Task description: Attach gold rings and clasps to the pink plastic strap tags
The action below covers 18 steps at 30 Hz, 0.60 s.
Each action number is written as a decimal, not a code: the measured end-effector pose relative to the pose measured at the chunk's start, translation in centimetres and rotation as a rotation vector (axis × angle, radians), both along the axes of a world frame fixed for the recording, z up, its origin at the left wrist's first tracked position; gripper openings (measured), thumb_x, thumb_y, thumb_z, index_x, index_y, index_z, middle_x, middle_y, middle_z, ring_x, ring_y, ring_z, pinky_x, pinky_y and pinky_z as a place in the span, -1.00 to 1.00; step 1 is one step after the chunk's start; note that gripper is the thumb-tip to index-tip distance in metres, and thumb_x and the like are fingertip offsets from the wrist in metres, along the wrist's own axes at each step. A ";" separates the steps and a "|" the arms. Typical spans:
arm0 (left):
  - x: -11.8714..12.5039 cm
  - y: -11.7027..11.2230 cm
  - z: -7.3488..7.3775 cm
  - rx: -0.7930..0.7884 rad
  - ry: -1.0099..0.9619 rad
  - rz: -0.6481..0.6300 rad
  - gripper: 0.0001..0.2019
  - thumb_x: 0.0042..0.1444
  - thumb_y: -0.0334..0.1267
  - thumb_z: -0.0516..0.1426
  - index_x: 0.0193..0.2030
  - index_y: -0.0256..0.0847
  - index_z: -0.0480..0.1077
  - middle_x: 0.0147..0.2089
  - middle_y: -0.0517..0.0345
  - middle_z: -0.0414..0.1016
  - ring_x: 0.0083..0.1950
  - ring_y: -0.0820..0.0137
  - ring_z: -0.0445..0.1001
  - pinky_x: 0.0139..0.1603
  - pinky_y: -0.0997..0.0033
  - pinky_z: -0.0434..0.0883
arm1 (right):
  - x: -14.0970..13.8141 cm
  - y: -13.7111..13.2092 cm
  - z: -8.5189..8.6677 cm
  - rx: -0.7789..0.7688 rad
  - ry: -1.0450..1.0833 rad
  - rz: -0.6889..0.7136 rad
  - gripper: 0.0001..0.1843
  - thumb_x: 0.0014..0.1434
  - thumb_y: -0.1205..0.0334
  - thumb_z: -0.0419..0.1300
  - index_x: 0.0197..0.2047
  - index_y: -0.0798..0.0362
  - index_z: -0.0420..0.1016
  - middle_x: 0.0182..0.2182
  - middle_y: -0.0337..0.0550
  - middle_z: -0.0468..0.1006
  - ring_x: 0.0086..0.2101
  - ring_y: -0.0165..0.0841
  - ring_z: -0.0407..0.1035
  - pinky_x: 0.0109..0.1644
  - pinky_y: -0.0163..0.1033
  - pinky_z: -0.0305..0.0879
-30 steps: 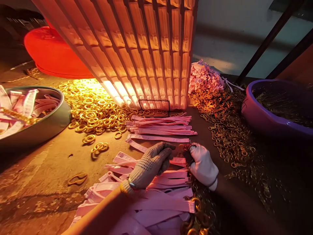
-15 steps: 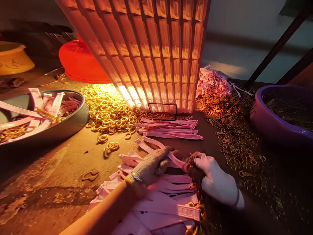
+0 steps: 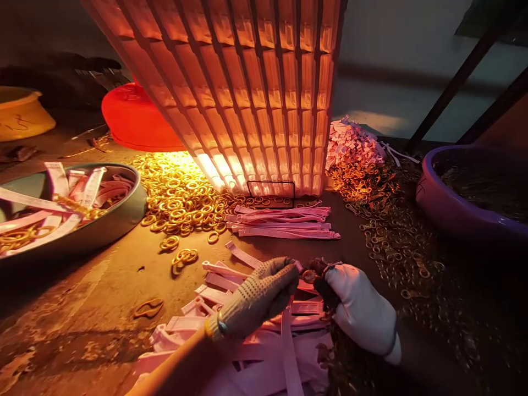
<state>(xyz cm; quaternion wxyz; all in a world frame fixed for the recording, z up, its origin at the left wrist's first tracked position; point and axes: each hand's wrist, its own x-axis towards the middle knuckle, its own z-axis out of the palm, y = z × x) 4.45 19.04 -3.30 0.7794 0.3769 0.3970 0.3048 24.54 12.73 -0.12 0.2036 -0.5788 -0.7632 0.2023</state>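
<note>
My left hand (image 3: 264,291), in a knit glove with small dots, is closed on a pink strap (image 3: 287,352). One end of that strap shows at the fingertips, and the long part seems to hang below. My right hand (image 3: 361,308), in a white glove with dark fingertips, pinches a small metal ring-shaped fitting (image 3: 309,276) close against the strap's end. Whether the strap passes through the fitting is too small to tell. Under both hands lies a heap of pink straps (image 3: 177,333). Dark metal clasps, poorly lit, lie below my right hand.
Loose gold rings (image 3: 181,192) pile under a red lamp (image 3: 136,121). A ribbed panel (image 3: 264,110) stands behind a row of pink straps (image 3: 284,224). Metal snap hooks (image 3: 383,236) spread at right by a purple basin (image 3: 466,203). A green basin (image 3: 103,212) holds straps and rings.
My left hand has shifted along the strap to its end, beside the fitting in my right hand. The strap, stretched between the hands before, now hangs downward. The view has tilted slightly.
</note>
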 end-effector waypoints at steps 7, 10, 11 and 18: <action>0.9 -0.9 0.3 0.102 0.204 -0.172 -0.56 0.11 0.15 0.19 -0.47 -0.16 0.18 -0.65 0.40 0.12 -0.68 0.61 0.01 -0.70 0.60 -0.04 | -1.4 1.0 -0.3 -0.123 -0.334 -0.012 -0.68 -0.04 0.52 0.11 -0.20 0.07 0.46 -0.18 -0.06 0.51 -0.15 -0.23 0.38 -0.11 -0.23 0.27; 0.5 -0.7 0.4 0.156 0.304 -0.252 -0.57 0.13 0.15 0.16 -0.45 -0.16 0.18 -0.68 0.40 0.13 -0.69 0.58 0.03 -0.71 0.59 -0.03 | -1.9 0.7 -0.8 -0.122 -0.455 0.014 -0.68 -0.04 0.50 0.15 -0.18 0.07 0.44 -0.21 -0.06 0.53 -0.23 -0.23 0.41 -0.21 -0.21 0.27; 0.4 -0.7 0.5 0.178 0.343 -0.279 -0.57 0.15 0.16 0.13 -0.44 -0.15 0.18 -0.68 0.41 0.12 -0.69 0.58 0.02 -0.70 0.58 -0.03 | -2.1 0.6 -1.1 -0.066 -0.507 0.037 -0.71 -0.03 0.49 0.17 -0.19 0.07 0.44 -0.22 -0.04 0.54 -0.26 -0.22 0.41 -0.25 -0.20 0.26; 1.7 -1.8 -0.2 0.696 0.659 -0.281 -0.67 0.19 -0.06 0.03 -0.50 -0.22 0.32 -0.50 0.19 0.41 -0.45 0.45 0.29 -0.39 0.45 0.25 | -2.7 0.3 -3.8 0.528 -0.756 -0.065 -0.77 0.24 0.49 0.10 -0.43 0.07 0.31 -0.50 -0.06 0.48 -0.51 -0.29 0.33 -0.49 -0.22 0.04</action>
